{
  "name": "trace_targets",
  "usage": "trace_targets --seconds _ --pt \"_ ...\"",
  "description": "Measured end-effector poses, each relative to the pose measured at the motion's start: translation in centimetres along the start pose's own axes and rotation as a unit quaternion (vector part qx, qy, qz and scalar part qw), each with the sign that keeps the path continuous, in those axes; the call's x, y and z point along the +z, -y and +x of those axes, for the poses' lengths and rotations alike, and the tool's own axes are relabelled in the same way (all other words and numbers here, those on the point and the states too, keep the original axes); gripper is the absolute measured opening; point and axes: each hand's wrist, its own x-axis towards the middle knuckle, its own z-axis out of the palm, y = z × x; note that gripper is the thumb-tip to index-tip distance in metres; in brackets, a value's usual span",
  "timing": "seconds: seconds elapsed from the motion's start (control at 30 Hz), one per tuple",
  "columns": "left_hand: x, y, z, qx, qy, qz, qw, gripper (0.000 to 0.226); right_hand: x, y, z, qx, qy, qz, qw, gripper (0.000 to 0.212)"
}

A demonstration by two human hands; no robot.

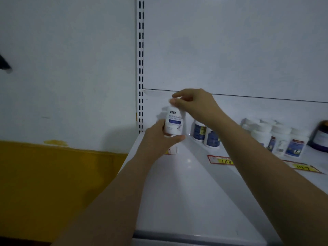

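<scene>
Left hand grip: our left hand (158, 139) wraps the lower part of the white bottle (173, 121), fingers curled behind it and the thumb lying across under its base, clamped on it.
Right hand grip: our right hand (193, 103) pinches the bottle's cap between thumb and curled fingers from above; the forefinger juts out past the cap.
Bottle position: we hold it between both hands, raised above the left end of the white shelf (186, 183), close to the slotted upright (141, 68).
Bottle axis: the long axis runs nearly upright, cap on top, base down, leaning slightly to the right at the bottom.
Bottle look: white plastic body, white label facing us with a small dark logo, lines of print too blurred to read, and a blue band lower down.
Neighbours: two dark-blue labelled bottles (205, 134) stand just right of ours; a cluster of white bottles (276, 139) stands well apart further right.
Shelf edge: red-and-yellow price tags (221, 159) lie flat on the shelf.
</scene>
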Motion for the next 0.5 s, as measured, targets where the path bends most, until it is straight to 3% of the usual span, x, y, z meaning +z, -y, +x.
trace_targets --seconds 0.2,0.5 --pt "0.2 -0.3 -0.5 0.013 0.034 0.000 0.999 0.042 1.3 -2.9 -1.8 0.049 -0.008 0.181 0.982 0.030" --pt "0.3 0.1 -0.7 0.036 0.032 0.013 0.999 0.043 1.8 -2.8 -2.0 0.063 -0.030 0.166 0.984 0.028"
